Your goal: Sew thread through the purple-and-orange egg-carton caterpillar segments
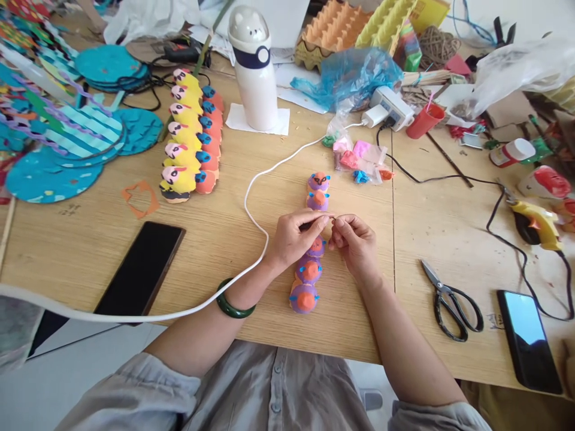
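Observation:
My left hand (296, 238) and my right hand (358, 242) meet over a row of purple clay animal heads (309, 270) on an egg-carton strip. Between their pinched fingertips runs a thin dark strand (332, 217), which looks like clay. Something black also shows under the left fingers, partly hidden. Each head has an orange snout and blue ears; the farthest head (318, 181) also bears black facial markings. My hands cover the middle of the row. Beyond it lie small packets of coloured clay (349, 158).
Yellow and orange clay figures (183, 137) stand in rows at left, near a white bottle (254, 72). A white cable (246, 197) crosses over my left forearm. A phone (141, 269) lies left; scissors (453, 302), another phone (530, 341) and a glue gun (536, 221) lie right.

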`<state>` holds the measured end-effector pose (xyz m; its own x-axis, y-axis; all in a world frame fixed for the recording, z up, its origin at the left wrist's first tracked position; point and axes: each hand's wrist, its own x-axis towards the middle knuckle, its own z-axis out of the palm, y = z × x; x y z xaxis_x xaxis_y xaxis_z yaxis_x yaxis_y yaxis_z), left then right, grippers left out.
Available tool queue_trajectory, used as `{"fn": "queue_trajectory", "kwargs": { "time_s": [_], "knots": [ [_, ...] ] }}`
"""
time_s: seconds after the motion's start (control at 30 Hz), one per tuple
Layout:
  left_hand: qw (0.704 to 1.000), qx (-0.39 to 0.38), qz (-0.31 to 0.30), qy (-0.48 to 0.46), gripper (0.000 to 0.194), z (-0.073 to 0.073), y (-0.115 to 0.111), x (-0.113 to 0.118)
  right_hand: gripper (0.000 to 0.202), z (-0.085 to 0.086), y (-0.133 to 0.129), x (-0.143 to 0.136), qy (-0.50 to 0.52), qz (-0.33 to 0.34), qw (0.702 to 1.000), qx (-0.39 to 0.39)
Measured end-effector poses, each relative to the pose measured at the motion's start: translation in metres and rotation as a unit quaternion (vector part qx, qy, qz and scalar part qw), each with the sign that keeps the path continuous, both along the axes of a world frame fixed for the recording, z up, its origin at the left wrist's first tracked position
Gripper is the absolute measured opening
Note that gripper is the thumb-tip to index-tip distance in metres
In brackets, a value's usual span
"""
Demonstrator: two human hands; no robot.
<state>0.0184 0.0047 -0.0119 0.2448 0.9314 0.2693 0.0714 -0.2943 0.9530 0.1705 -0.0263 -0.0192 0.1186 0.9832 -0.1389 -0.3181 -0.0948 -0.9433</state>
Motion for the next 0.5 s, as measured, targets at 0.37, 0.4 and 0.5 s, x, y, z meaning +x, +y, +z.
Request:
{"fn": "queue_trajectory", "kwargs": {
  "time_s": [0.37,0.4,0.5],
  "knots": [
    [1.0,-0.001,0.003,0.004,0.022,0.0021,-0.0008,-0.0008,0.036,0.0015,0.0,-0.0002,0.008,-0.014,1.0,-0.002],
    [1.0,-0.005,0.002,0.006,0.023,0.0022,-0.0008,-0.0008,0.035,0.0013,0.0,-0.0002,0.01,-0.019,1.0,-0.001],
    [1.0,-0.005,-0.009,0.007,0.021,0.0024,-0.0006,-0.001,0.033,0.0008,0.0,0.0,0.023,-0.018,1.0,0.005]
  ]
}}
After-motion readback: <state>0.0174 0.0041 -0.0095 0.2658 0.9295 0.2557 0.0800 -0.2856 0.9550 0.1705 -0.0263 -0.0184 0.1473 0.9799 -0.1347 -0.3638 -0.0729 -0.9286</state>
